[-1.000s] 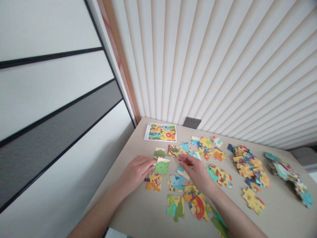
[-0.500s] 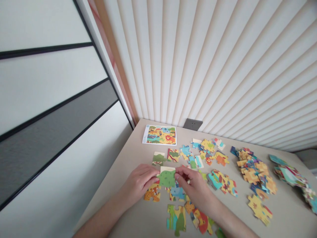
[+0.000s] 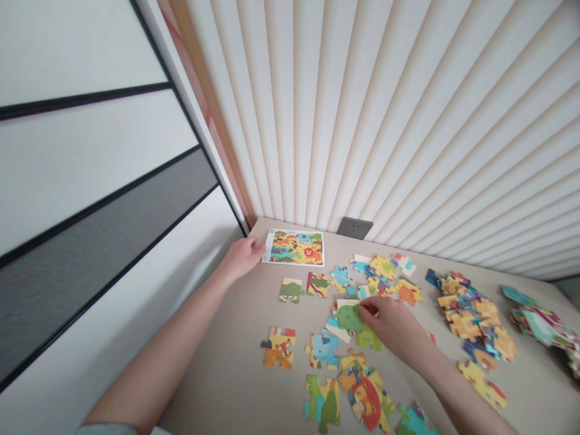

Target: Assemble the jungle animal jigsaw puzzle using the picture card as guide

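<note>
My left hand (image 3: 242,257) lies at the far left of the tabletop, its fingertips at the left edge of a printed card (image 3: 295,248) showing a jungle scene with a lion. My right hand (image 3: 394,326) pinches a green jigsaw piece with a cream strip (image 3: 348,317) by its right side, over other pieces. Loose pieces lie nearby, including a blue one (image 3: 324,350), an orange leopard-patterned one (image 3: 278,349), and a green-and-cream one (image 3: 290,290). The piece's underside is hidden.
The beige table (image 3: 226,362) meets a pleated white blind (image 3: 362,121) and a grey wall socket (image 3: 354,228) at the back. A framed sliding panel (image 3: 113,181) stands left. Heaped pieces (image 3: 473,317) and a colourful stack (image 3: 539,326) lie right.
My left hand has let go of the green piece and moved far up-left to the card. My right hand alone holds the piece, now further right.
</note>
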### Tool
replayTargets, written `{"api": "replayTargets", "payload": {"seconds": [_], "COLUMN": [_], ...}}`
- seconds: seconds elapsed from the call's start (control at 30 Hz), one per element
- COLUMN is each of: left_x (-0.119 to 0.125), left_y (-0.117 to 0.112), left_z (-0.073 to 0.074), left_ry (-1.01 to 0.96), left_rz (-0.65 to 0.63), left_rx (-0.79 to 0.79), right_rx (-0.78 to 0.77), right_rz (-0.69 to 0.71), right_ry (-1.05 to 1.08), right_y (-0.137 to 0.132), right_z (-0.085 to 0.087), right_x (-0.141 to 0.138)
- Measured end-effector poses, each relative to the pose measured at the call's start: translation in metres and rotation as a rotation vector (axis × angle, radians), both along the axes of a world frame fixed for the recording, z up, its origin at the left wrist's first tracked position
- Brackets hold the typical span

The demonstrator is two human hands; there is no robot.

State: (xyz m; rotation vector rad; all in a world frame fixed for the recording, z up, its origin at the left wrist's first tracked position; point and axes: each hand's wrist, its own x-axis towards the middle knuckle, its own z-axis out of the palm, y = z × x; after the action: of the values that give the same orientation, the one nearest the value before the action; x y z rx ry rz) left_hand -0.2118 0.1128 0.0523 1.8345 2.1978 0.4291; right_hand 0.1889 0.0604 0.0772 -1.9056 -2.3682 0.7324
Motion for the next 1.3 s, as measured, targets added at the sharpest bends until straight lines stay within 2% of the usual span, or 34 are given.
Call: {"api": "replayTargets", "payload": {"seconds": [0.07,0.17,0.27,0.37,0.43,0.5,0.63,0.73,0.83,0.97,1.13,1.3], "left_x": [0.002,0.015,0.026,0.029,0.028,0.027,0.029,0.032,0.034,0.031,0.032,0.045], "left_y": [0.019,0.028,0.026,0.023,0.022,0.020,0.014,0.009,0.003,-0.002,-0.010,-0.022], "left_z": [-0.005,-0.013,-0.020,-0.024,-0.027,-0.029,-0.032,-0.037,-0.041,-0.041,-0.033,-0.019], "left_ry": [0.006,0.032,0.050,0.039,0.025,0.008,-0.033,-0.082,-0.163,-0.334,-0.585,-0.713], "left_rz": [0.059,0.128,0.156,0.153,0.144,0.131,0.112,0.111,0.115,0.068,-0.046,-0.066], "left_rx": [-0.040,-0.063,-0.054,-0.040,-0.022,0.003,0.071,0.136,0.216,0.342,0.423,0.517], "right_rx": [0.036,0.060,0.076,0.122,0.165,0.144,0.116,0.102,0.049,-0.035,-0.064,-0.017], "right_rz": [0.021,0.034,0.015,0.022,0.018,-0.002,-0.071,-0.178,-0.254,-0.260,-0.290,-0.302], "right_ry": [-0.132,-0.217,-0.190,-0.041,0.095,0.188,0.286,0.405,0.580,0.838,1.017,1.085], "right_y": [0.004,0.003,0.001,0.008,0.022,0.043,0.087,0.107,0.113,0.108,0.092,0.076], "right_z": [0.002,0.003,0.007,0.011,0.010,0.004,-0.017,-0.031,-0.040,-0.042,-0.030,-0.013], "right_x": [-0.001,-0.004,-0.007,-0.019,-0.035,-0.057,-0.098,-0.113,-0.113,-0.099,-0.076,-0.059]}}
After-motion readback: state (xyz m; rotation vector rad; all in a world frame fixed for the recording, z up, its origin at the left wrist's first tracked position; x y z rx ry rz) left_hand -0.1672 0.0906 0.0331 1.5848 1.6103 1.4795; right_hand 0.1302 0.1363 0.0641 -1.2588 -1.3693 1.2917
